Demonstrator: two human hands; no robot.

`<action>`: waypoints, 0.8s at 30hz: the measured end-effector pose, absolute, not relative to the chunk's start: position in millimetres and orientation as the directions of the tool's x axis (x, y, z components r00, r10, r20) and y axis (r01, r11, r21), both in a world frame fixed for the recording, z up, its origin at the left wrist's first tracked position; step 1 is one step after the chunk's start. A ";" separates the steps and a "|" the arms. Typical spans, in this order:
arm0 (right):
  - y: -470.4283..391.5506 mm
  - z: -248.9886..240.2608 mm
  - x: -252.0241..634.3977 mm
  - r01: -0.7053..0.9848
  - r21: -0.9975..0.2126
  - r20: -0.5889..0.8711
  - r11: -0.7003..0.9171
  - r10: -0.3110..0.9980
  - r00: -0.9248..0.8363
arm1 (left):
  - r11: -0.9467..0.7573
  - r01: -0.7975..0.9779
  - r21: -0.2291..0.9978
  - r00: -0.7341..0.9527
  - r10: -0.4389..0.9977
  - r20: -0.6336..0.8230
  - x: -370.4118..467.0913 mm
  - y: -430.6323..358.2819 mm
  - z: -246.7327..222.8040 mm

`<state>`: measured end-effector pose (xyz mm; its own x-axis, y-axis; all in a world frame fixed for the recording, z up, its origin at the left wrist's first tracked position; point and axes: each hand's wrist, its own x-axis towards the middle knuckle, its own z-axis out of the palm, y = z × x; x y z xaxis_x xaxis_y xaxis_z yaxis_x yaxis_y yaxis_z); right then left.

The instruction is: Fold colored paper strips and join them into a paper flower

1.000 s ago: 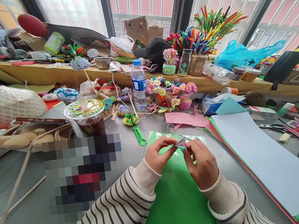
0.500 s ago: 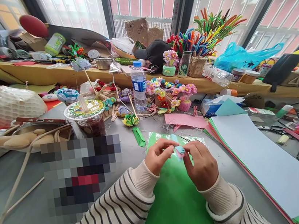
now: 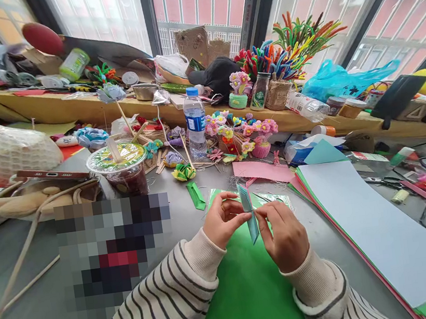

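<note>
Teal on the pleated piece (image 3: 246,202) (paper, by the look of it), held upright, slightly tilted, above the green sheet (image 3: 249,290). Gripped near its middle by the fingertips of the left hand (image 3: 221,221) and pinched from the other side by those of the right hand (image 3: 283,233). Could twist out of line if pressed unevenly there; could crease or lose crisp folds if squeezed too hard. Might spring open, too, on loosening either pinch too soon. If dropped, likely to land on the sheet below, near the green folded strip (image 3: 196,195). Hard to tell, behind the fingertips, about any tie at the middle.
</note>
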<state>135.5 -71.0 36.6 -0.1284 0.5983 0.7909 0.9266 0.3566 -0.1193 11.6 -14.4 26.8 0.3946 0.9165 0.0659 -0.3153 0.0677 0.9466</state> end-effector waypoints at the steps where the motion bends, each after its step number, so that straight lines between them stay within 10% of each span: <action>1: -71.1 36.6 135.5 0.924 -0.135 0.783 0.359 0.609 -0.122 | 0.003 -0.269 0.963 0.395 0.912 0.108 10.7 -14.3 26.7; 9: -72.0 35.2 137.0 0.893 -0.271 0.733 0.358 0.678 -0.050 | -0.499 0.030 0.866 0.398 0.801 0.447 5.3 -14.1 28.1; 24: -73.3 39.1 135.1 0.962 0.052 0.827 0.268 0.529 -0.192 | -0.431 -0.054 0.901 0.402 0.816 0.415 5.5 -23.8 38.9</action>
